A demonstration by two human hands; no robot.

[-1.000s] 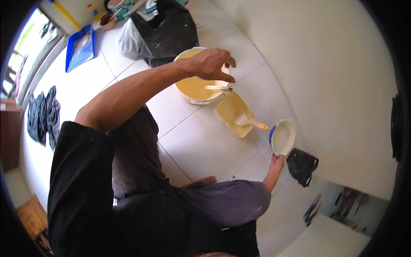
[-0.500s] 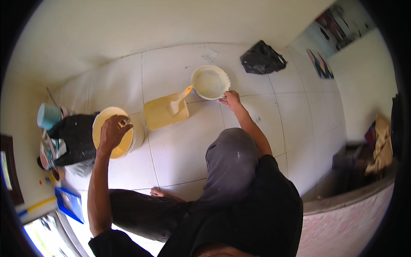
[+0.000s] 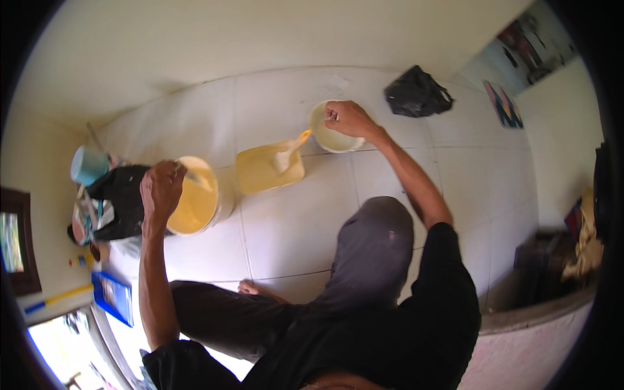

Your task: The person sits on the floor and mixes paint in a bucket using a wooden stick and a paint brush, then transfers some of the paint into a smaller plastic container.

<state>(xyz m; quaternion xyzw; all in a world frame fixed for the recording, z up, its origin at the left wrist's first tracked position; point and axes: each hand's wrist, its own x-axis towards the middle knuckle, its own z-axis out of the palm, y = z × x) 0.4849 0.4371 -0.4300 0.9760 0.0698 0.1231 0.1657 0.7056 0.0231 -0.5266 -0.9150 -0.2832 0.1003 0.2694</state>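
At the left, my left hand (image 3: 161, 192) is closed around a short flat tool (image 3: 200, 181) coated in pale yellow, its end over a bucket (image 3: 224, 207) of yellow paint. Motion blurs the tool, and I cannot tell whether it is a brush or a scraper. My right hand (image 3: 351, 122) is over a round pale tub (image 3: 338, 143), fingers curled together; what they hold, if anything, is hidden. Between the two containers lies a yellow-coated tray (image 3: 250, 175). A paintbrush (image 3: 290, 153) with an orange-tipped handle rests on it, handle toward the tub.
Behind the bucket at the left are a black cloth or bag (image 3: 120, 201) and a light blue container (image 3: 89, 165). A blue tray (image 3: 112, 299) is below them. A black plastic bag (image 3: 417, 94) sits on the tiled floor (image 3: 292, 227) by the wall at the far right.
My right hand has left the tub's right rim and moved up and over its opening. My left hand has turned, bringing the flat tool's end into sight. The view has shifted slightly left.
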